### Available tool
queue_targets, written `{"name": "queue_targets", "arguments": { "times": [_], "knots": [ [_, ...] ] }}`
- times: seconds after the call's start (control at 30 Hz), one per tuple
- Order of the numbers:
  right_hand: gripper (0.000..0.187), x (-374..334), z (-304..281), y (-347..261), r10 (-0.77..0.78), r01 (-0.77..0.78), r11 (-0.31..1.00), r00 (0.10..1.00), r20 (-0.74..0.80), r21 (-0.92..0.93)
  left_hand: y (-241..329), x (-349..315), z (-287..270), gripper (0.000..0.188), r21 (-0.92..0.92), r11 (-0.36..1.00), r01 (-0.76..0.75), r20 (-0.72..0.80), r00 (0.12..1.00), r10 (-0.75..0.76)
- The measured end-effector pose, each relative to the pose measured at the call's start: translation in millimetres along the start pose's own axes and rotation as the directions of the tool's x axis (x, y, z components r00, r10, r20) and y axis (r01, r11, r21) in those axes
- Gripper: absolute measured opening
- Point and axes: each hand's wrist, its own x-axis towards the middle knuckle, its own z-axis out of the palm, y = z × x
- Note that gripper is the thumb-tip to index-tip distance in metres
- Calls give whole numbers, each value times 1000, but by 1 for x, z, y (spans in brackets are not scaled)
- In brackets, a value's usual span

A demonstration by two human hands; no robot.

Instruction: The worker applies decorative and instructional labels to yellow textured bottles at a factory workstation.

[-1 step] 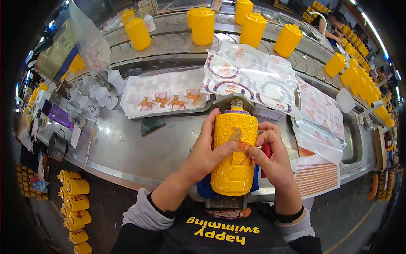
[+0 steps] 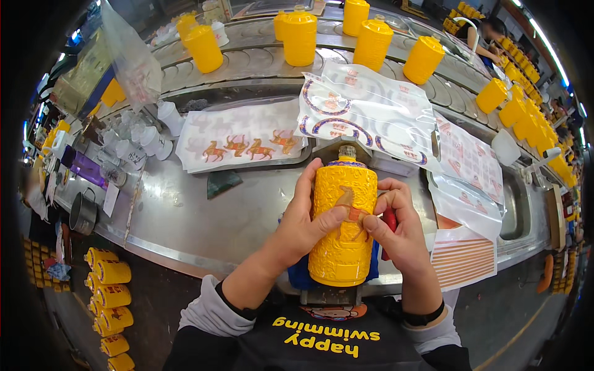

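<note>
A yellow embossed bottle [image 2: 341,253] with a clear neck and a blue patterned collar stands upright before me, on something blue. My left hand [image 2: 303,219] wraps its left side, with the thumb pressed on a brown and red horse decal [image 2: 354,214] on the bottle's front. From the right, my right hand [image 2: 396,226] lays its thumb tip on the decal's right edge, fingers curled. A red tool [image 2: 388,222] sits within that hand, partly hidden by it. Behind the bottle lies a sheet of horse decals [image 2: 247,145] on a tray.
Shiny decal sheets [image 2: 365,117] lie beyond the bottle, and more hang over the bench edge by a sink [image 2: 515,210]. Yellow bottles [image 2: 300,40] ride the conveyor behind. White cups [image 2: 148,142] and a metal pot [image 2: 83,213] stand left. Another person [image 2: 489,37] works far right.
The yellow bottles on the conveyor have shifted slightly to the right. Both hands and the bottle between them are in nearly the same place.
</note>
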Motion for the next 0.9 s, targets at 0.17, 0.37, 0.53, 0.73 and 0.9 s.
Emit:
{"name": "queue_targets", "arguments": {
  "times": [0.17, 0.37, 0.53, 0.73, 0.9],
  "knots": [
    [28, -1, -1, -1, -13, 13, 1000, 1000, 8, -27, -2, -2, 2, 92, -80, 997, 24, 15, 1000, -23],
    [19, -1, -6, 5, 2, -3, 1000, 1000, 27, 31, -4, -3, 1, 94, -181, 983, 27, 32, 999, -22],
    [17, -2, -4, 10, -31, 29, 999, 999, 42, 34, -3, -6, 5, 94, -171, 984, 45, 9, 999, -44],
    [21, 1, -5, 15, -54, 52, 997, 998, 41, 48, -6, -5, 5, 91, -196, 980, 28, 12, 1000, -26],
    [27, -1, 0, 10, -46, 45, 997, 999, 11, 68, -5, -6, 5, 90, -220, 976, 13, 26, 1000, -7]
  ]
}}
